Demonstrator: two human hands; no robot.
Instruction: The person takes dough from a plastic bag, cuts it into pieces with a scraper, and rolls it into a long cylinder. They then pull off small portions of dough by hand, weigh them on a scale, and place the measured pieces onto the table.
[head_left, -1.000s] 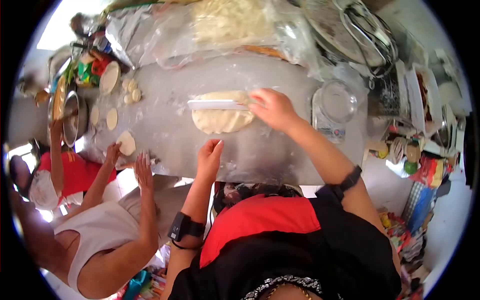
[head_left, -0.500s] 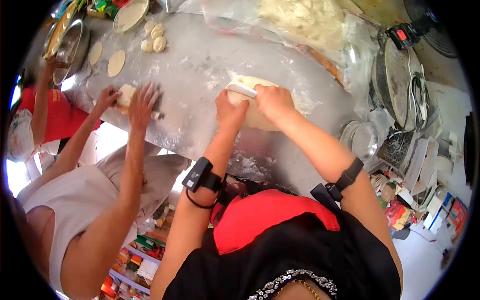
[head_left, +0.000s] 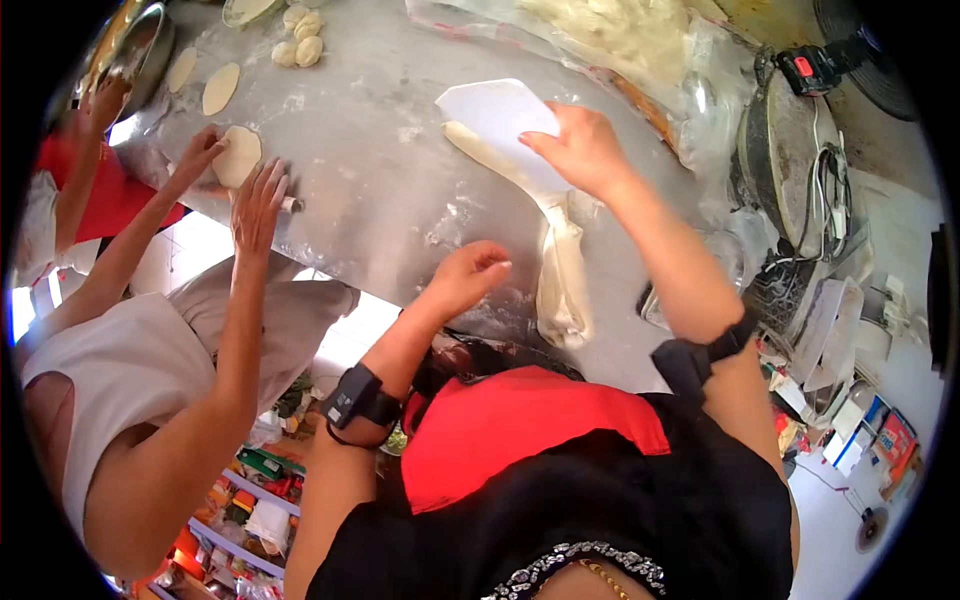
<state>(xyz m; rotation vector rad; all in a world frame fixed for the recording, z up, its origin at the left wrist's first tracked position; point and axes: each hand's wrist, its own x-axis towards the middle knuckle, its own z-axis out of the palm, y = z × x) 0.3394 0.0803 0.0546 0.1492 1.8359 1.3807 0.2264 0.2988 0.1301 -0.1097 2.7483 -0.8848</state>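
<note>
My right hand grips a white dough scraper, its broad flat blade turned up toward me. Along the scraper's lower edge runs a strip of pale dough, which bends and stretches down the counter toward my body in a long, uneven piece. My left hand hovers to the left of this strip, apart from it, with fingers loosely curled and nothing visible in them.
At left, a co-worker's hands handle a flat dough round beside a rolling pin. Dough balls, more flat rounds and a metal bowl lie beyond. A large dough mass in plastic sits at the back of the floury metal counter.
My right hand has lifted the scraper and turned its blade face up. The dough piece now lies as a long strip. My left hand has left the dough and drawn back toward me.
</note>
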